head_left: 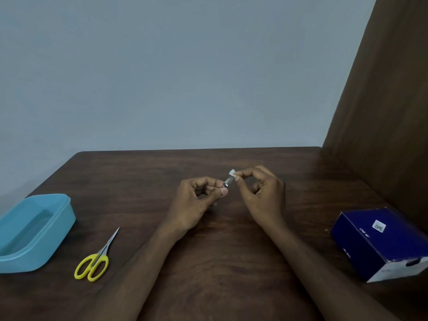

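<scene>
Your left hand (195,201) pinches the metal end of the small tube (226,183); your right hand (260,193) pinches its white cap (232,173). Both are held above the table (208,262), midway between its side edges.

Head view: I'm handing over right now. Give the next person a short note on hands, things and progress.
Left hand pinches the metal end of the small piece; right hand pinches its white tip.
It is held above the table.
Done: piece lifted, both grips set.
Left: working the white tip; on or off cannot be told.
Yellow scissors and blue tub lie left, navy box right, untouched.
</scene>
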`<state>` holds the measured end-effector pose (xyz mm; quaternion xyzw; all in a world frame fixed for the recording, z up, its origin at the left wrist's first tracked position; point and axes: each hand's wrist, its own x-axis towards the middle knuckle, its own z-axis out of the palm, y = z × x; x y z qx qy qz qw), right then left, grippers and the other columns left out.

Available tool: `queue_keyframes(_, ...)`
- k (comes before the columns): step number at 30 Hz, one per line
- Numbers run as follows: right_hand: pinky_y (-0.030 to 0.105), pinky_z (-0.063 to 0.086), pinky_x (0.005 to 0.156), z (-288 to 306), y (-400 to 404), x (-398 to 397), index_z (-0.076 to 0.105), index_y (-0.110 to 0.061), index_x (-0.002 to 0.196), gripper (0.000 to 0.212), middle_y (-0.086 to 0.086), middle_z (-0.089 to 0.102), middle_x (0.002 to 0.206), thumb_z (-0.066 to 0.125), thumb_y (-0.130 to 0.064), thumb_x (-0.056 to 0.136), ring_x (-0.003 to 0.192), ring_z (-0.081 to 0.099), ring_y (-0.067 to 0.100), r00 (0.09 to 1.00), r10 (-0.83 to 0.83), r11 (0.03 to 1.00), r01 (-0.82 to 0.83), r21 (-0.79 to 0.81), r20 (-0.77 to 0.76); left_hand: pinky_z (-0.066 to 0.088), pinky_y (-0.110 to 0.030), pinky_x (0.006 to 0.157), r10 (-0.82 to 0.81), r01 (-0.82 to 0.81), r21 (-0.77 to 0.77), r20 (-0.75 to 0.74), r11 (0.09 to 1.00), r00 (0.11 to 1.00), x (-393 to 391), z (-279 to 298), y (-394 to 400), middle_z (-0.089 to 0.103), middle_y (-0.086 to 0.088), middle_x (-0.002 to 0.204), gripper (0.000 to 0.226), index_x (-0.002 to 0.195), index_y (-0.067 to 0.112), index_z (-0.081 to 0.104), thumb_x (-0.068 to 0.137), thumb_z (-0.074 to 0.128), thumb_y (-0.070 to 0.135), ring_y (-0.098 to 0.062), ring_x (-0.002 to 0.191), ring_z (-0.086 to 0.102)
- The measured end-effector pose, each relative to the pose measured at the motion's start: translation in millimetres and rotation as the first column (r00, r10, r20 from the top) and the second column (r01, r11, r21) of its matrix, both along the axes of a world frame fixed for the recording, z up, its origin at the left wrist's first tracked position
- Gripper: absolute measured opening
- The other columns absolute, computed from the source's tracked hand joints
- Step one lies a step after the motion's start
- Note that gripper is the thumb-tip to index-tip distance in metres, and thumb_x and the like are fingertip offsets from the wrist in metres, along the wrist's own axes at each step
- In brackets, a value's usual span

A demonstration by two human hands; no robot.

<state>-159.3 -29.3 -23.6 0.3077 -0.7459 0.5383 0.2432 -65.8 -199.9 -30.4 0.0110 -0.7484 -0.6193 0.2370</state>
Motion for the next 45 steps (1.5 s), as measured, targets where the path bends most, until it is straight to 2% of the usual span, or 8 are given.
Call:
queue_keyframes(8,0.023,0.039,0.052,-1,-1,4,0.081,-0.024,0.09,0.01,-0.013,0.073,0.087,0.082,-0.015,0.09,0.053,0.053,0.007,0.992,0.112,0.994,-0.112,0.005,-0.05,0.056,-0.027,0.07,-0.007,0.007,-0.021,-0.004,1.0,1.0,1,1,-1,0.076,-0.004,0.08,0.006,0.097,0.016,0.083,0.092,0.083,0.019,-0.011,0.078,0.067)
queue_keyframes(12,0.028,0.048,0.052,-4,-3,-4,0.079,-0.032,0.087,0.009,-0.019,0.077,0.092,0.08,-0.025,0.093,0.055,0.069,0.009,0.981,0.022,1.0,-0.02,-0.014,0.194,0.057,-0.026,0.068,0.003,-0.004,0.005,0.018,1.0,1.0,1,2,1,0.072,0.006,0.076,0.011,0.095,0.016,0.083,0.089,0.084,0.025,-0.007,0.075,0.066)
queue_keyframes(16,0.024,0.041,0.041,2,-7,-1,0.072,-0.019,0.089,0.012,-0.007,0.081,0.1,0.073,-0.018,0.101,0.043,0.063,0.018,0.811,0.325,0.934,-0.195,-0.299,0.487,0.058,-0.026,0.067,0.011,-0.012,0.057,0.022,0.998,1.0,1,4,2,0.074,0.0,0.077,0.019,0.097,0.014,0.082,0.086,0.083,0.029,-0.01,0.073,0.067)
queue_keyframes(25,0.021,0.035,0.041,1,-10,1,0.071,-0.007,0.09,0.015,0.004,0.081,0.093,0.082,-0.017,0.093,0.042,0.053,0.01,0.768,0.347,0.912,-0.143,-0.384,0.538,0.058,-0.027,0.068,-0.01,0.006,0.106,0.039,0.994,0.999,5,9,5,0.082,-0.01,0.087,0.031,0.125,0.015,0.074,0.095,0.079,0.017,-0.016,0.073,0.069)
queue_keyframes(30,0.038,0.055,0.047,1,-4,0,0.075,-0.026,0.101,0.017,-0.016,0.081,0.093,0.087,-0.028,0.09,0.044,0.065,0.016,0.921,0.097,0.979,-0.021,-0.202,0.377,0.059,-0.019,0.07,0.038,-0.045,0.199,0.037,0.979,0.999,2,7,4,0.083,-0.012,0.094,0.014,0.11,0.008,0.079,0.097,0.076,0.01,-0.011,0.076,0.073)
queue_keyframes(34,0.029,0.048,0.049,3,-3,9,0.081,-0.032,0.095,0.006,-0.03,0.07,0.071,0.085,-0.034,0.091,0.04,0.055,0.011,0.996,-0.015,0.998,0.021,-0.058,0.093,0.058,-0.016,0.068,0.045,-0.06,0.311,0.056,0.949,0.997,0,8,1,0.083,-0.014,0.095,0.016,0.109,0.002,0.079,0.096,0.076,0.009,-0.008,0.072,0.072)
queue_keyframes(38,0.015,0.034,0.054,2,-8,19,0.084,-0.03,0.101,0.008,-0.018,0.071,0.093,0.083,-0.026,0.094,0.047,0.047,0.008,0.994,0.046,0.999,-0.043,0.034,-0.103,0.059,-0.015,0.069,-0.033,-0.001,0.396,0.079,0.918,0.996,2,10,-1,0.081,-0.013,0.093,0.024,0.105,0.001,0.081,0.087,0.079,0.017,-0.009,0.073,0.071)
queue_keyframes(45,0.032,0.046,0.052,3,1,12,0.082,-0.031,0.095,0.003,-0.014,0.068,0.092,0.081,-0.034,0.095,0.049,0.05,0.01,0.981,-0.027,0.987,0.057,0.153,-0.192,0.061,-0.014,0.069,-0.044,-0.025,0.496,0.128,0.868,0.991,1,15,0,0.082,-0.01,0.088,0.013,0.099,0.003,0.081,0.088,0.078,0.01,-0.007,0.07,0.073)
